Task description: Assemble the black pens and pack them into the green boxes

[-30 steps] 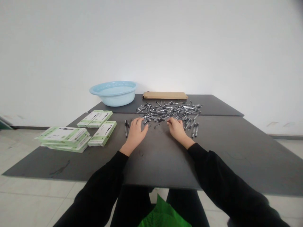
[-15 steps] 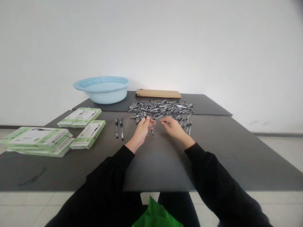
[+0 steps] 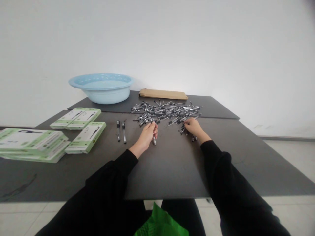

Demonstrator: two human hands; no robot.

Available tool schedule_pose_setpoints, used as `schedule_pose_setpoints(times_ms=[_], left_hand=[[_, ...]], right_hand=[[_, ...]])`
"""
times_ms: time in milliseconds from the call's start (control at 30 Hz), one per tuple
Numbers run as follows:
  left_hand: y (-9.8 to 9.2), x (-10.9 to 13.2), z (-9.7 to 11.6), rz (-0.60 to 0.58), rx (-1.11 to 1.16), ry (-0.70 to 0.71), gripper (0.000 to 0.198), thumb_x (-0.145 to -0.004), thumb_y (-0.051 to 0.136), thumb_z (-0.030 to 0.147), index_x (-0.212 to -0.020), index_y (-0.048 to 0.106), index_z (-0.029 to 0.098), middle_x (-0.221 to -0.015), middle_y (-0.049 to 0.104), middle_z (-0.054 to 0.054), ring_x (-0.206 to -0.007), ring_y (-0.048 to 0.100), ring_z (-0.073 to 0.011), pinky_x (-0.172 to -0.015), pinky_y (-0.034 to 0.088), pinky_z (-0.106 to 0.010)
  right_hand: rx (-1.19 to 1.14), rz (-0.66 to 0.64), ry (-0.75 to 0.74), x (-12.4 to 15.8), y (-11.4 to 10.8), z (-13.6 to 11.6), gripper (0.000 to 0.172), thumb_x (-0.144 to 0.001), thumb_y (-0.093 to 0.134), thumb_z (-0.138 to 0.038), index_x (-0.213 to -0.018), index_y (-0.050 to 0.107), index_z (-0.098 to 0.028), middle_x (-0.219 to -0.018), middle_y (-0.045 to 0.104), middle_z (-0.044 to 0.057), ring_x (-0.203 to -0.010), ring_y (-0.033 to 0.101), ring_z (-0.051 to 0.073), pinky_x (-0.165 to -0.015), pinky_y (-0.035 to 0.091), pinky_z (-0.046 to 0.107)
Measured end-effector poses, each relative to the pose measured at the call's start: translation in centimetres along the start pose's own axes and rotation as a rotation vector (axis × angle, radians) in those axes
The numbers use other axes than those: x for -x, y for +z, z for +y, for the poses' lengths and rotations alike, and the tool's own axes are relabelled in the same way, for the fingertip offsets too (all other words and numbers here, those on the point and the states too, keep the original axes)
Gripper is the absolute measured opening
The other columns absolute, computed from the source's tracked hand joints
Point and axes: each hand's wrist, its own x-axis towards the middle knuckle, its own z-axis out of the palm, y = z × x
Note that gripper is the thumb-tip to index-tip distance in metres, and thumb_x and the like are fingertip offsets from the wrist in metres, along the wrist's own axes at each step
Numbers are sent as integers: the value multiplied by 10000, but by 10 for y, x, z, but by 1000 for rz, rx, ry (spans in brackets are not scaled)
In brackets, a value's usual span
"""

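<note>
My left hand is closed around a pen, whose silvery tip end sticks out below the fingers. Most of that pen is hidden in the hand. To the right, my right hand is down at the near right edge of a pile of pens. Its fingers are pinched on black and clear pens there; how many they grip is hidden. Two capped pens lie side by side on the table, left of my left hand.
Green and white pen boxes lie at the left, some in a stack. A light blue basin stands at the back left. A flat brown cardboard piece lies behind the pile on the dark table.
My right hand has moved right, away from my left hand, and down onto the pens at the pile's edge. My left hand has closed more around its pen. The view has shifted slightly.
</note>
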Motion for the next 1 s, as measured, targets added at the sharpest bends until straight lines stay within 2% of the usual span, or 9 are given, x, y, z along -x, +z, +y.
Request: schedule_pose_setpoints(times_ms=[200,400,500,700,833,1000], left_hand=[[1,2,4,34,-48,-35,283,-937,466,409,-767,503,186,-514,396,77,-406,397,-76,-431,343,-193],[3,3,7,57,-102,-23,275,-945,431,344,-748,518,172,-507,413,66,-412,402,-70,-444,317,-186],[3,4,10,62,-126,-8,268,-940,426,320,-740,522,170,-504,413,65,-417,403,-72,-453,322,-189],[5,6,9,44,-179,5,253,-920,457,328,-733,526,173,-514,428,62,-421,422,-78,-456,314,-195],[4,5,7,31,-198,13,257,-925,439,319,-735,531,172,-517,432,58,-423,426,-81,-459,319,-200],[5,5,7,35,-195,9,253,-922,439,310,-727,525,173,-508,424,59,-416,416,-81,-455,312,-203]], right_hand=[[-15,-91,-76,7,-5,-15,351,-802,524,-145,-1040,781,-171,-1011,758,78,-960,668,200,-891,477,249],[-104,-165,-132,19,-6,-44,341,-813,547,-165,-1078,761,-142,-1041,750,104,-904,678,205,-836,494,254],[-118,-149,-129,22,-6,-48,360,-826,540,-157,-1128,736,-130,-1064,733,116,-897,668,201,-837,494,260],[-73,12,-76,8,-8,-18,414,-864,423,-63,-1106,745,-158,-1124,693,116,-1063,618,199,-978,443,283],[-32,-21,-30,-5,-5,2,362,-865,485,-111,-1082,759,-205,-1152,669,104,-1055,614,208,-974,443,301],[-12,-62,-53,-10,-3,8,264,-844,587,-173,-1027,771,-225,-1127,678,77,-1067,593,215,-955,434,305]])
